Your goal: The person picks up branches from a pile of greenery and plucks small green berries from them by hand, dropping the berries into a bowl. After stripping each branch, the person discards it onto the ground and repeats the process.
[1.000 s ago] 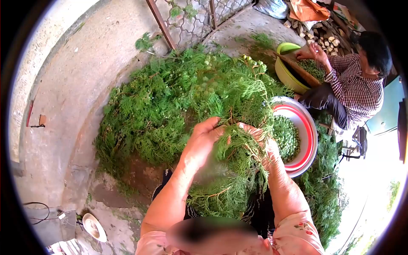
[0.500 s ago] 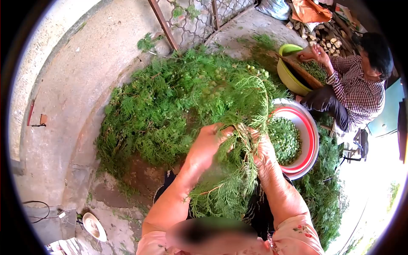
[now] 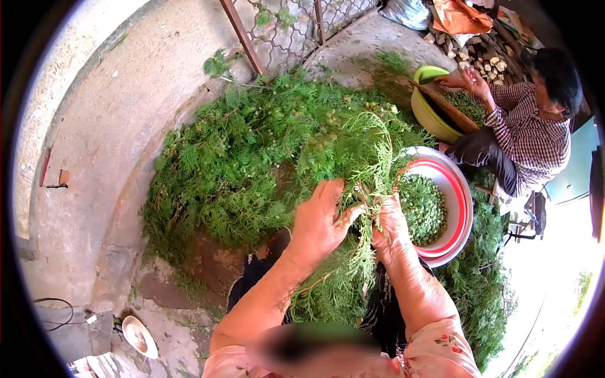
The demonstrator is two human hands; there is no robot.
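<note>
An evergreen branch (image 3: 364, 246) with feathery, scale-like leaves hangs between my hands, over my lap. My left hand (image 3: 320, 219) is closed on the sprig from the left, thumb pressed toward its stems. From the other side my right hand (image 3: 391, 225) grips the same branch; leaves partly hide its fingers. Just right of that hand stands a white basin (image 3: 463, 208) with a red band, holding many small green cones (image 3: 423, 208). Beyond my hands lies a large heap of cut branches (image 3: 233, 157), some bearing pale green cones.
A person in a checked shirt (image 3: 535, 132) sits at the upper right beside a yellow-green tub (image 3: 432, 116) with a board across it. More branches (image 3: 472, 283) lie right of the basin. Chopped wood (image 3: 491, 63) is piled behind. A white bowl (image 3: 140, 337) sits at lower left.
My left hand has shifted slightly right and turned, its thumb now nearer my right hand. The held branch has moved a little. The other person's hand at the tub has shifted slightly.
</note>
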